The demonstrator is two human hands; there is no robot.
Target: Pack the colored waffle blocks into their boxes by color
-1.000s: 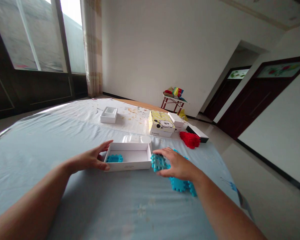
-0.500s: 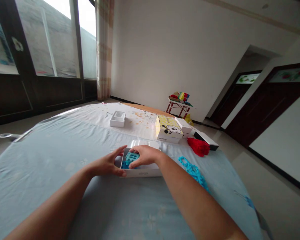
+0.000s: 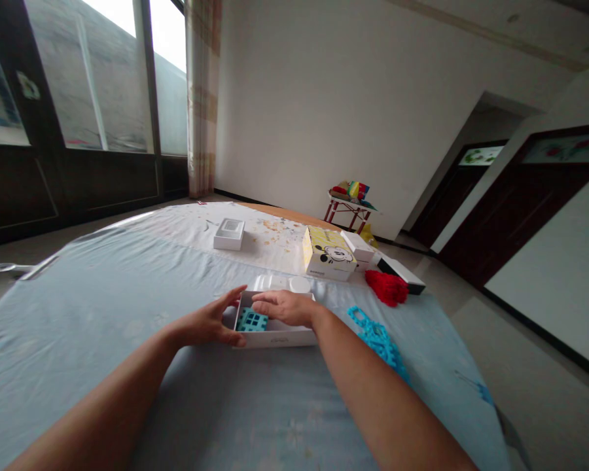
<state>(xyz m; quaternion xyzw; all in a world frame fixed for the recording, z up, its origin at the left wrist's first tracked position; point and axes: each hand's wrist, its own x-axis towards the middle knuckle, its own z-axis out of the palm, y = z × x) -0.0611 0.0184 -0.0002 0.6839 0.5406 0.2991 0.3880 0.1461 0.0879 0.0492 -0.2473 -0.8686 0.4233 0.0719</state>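
A shallow white box (image 3: 279, 338) lies on the blue-covered table in front of me. Teal plastic grid pieces (image 3: 252, 320) rest in its left end. My left hand (image 3: 210, 322) grips the box's left side, thumb on the front wall and fingers curled over the far corner. My right hand (image 3: 285, 305) hovers flat over the box's middle with fingers stretched toward the teal pieces and nothing in them. More teal grid pieces (image 3: 379, 339) lie in a row to the right of the box.
A yellow cartoon box (image 3: 326, 253), small white boxes (image 3: 230, 233), a red pile of pieces (image 3: 387, 288) and a black-and-white box (image 3: 401, 274) lie further back. The table's right edge (image 3: 466, 366) drops to the floor. A small red table (image 3: 346, 206) stands by the wall.
My right hand carried a teal piece from the right pile into the box and let it go; it now hovers open. My left hand kept hold of the box.
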